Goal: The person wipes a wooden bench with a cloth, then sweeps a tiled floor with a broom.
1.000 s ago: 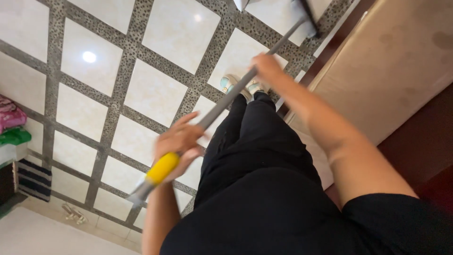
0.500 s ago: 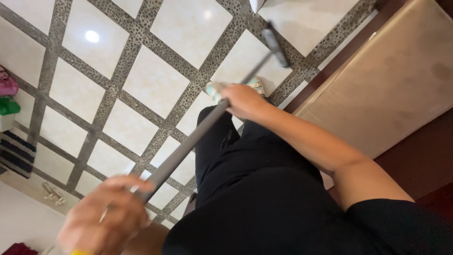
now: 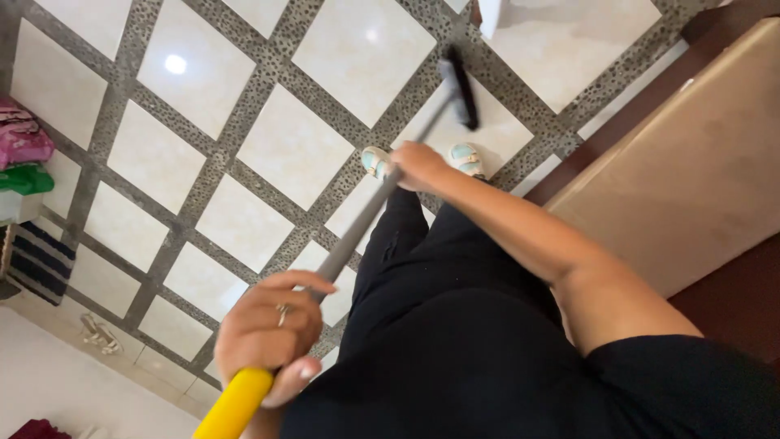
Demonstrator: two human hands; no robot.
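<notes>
The mop point(image 3: 357, 223) runs at a slant from the bottom left up to its dark head point(image 3: 460, 88), which sits on the tile floor point(image 3: 284, 146) just ahead of the person's pale slippers point(image 3: 467, 156). The left hand point(image 3: 268, 333) is wrapped around the pole right above the yellow grip point(image 3: 236, 405), fingers curled shut on it, ring showing. The right hand point(image 3: 416, 165) is further down the pole, closed around it too. As for progress, honestly hard to call: the tiles look shiny everywhere, with no clear wet or dirty patch. I'd guess it's mid-stroke near the feet. A striped mat point(image 3: 36, 262) and folded pink and green cloths point(image 3: 24, 158) sit off to the left, a brown cabinet point(image 3: 691, 179) on the right.
</notes>
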